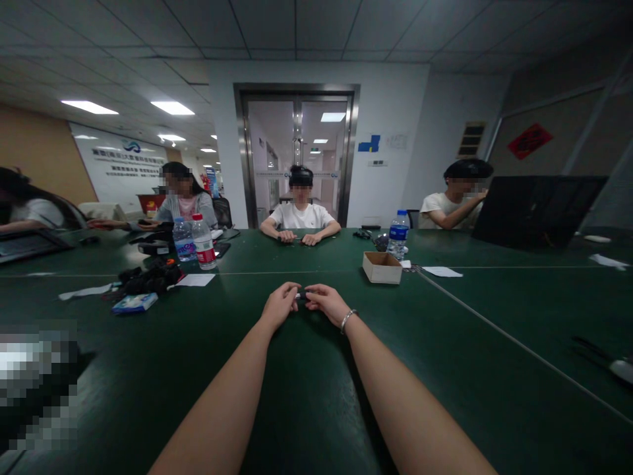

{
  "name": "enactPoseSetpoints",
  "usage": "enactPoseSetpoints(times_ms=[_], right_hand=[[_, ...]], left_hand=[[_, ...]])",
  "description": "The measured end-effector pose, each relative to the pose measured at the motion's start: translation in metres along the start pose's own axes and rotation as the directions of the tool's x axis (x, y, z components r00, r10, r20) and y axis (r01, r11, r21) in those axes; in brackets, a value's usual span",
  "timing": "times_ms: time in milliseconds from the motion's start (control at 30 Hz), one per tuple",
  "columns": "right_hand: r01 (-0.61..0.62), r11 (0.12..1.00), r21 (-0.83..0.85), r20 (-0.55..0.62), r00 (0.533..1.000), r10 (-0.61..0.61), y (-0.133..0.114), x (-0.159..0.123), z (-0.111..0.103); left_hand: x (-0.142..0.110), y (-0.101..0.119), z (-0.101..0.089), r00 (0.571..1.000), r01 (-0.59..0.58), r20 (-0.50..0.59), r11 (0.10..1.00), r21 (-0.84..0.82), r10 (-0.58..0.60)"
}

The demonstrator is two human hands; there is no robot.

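Observation:
Over the green table (pixel 301 396), my left hand (pixel 280 306) and my right hand (pixel 328 302) meet in front of me, fingertips turned toward each other. Between them is a small dark object with a silver part (pixel 299 296), too small to name. The left fingers pinch its silver side, and the right thumb and fingers close on its dark side. A metal bracelet (pixel 348 321) circles my right wrist. Fingers hide part of the small object, so I cannot tell whether it is one piece or two.
An open cardboard box (pixel 382 269) stands right of my hands, near a blue-labelled water bottle (pixel 398 235). At left are two bottles, a tangle of black gear (pixel 148 277) and a blue packet (pixel 134 303). Across the table sits a person (pixel 301 214); others sit at both sides.

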State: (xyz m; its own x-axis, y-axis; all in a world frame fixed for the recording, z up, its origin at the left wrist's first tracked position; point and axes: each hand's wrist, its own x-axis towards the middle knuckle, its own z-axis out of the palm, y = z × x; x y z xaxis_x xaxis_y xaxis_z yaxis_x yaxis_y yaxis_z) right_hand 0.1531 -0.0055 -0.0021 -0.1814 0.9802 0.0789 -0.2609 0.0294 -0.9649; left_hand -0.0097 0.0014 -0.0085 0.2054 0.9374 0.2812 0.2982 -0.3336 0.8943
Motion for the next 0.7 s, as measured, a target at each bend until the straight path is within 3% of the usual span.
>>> enactPoseSetpoints(times_ms=[100,400,567,700], right_hand=[[-0.011,1.0,-0.001,-0.008,1.0,0.011,-0.0001,0.0001,-0.0004],[-0.019,1.0,-0.003,-0.019,1.0,0.019,-0.0018,-0.0007,0.0003],[-0.021,1.0,-0.006,-0.026,0.999,0.021,-0.0027,-0.0004,0.0009],[-0.017,1.0,0.001,-0.012,1.0,0.017,-0.0014,0.0001,0.0002]], left_hand=[[-0.0005,0.0011,0.0003,0.998,0.05,-0.03,0.997,0.065,-0.048],[0.0001,0.0008,0.0013,0.998,0.063,-0.025,0.997,0.046,-0.062],[0.0007,0.0002,0.0006,0.999,-0.01,-0.047,1.0,-0.01,0.01],[0.0,0.0009,0.0004,1.0,0.017,-0.013,1.0,-0.004,-0.017]])
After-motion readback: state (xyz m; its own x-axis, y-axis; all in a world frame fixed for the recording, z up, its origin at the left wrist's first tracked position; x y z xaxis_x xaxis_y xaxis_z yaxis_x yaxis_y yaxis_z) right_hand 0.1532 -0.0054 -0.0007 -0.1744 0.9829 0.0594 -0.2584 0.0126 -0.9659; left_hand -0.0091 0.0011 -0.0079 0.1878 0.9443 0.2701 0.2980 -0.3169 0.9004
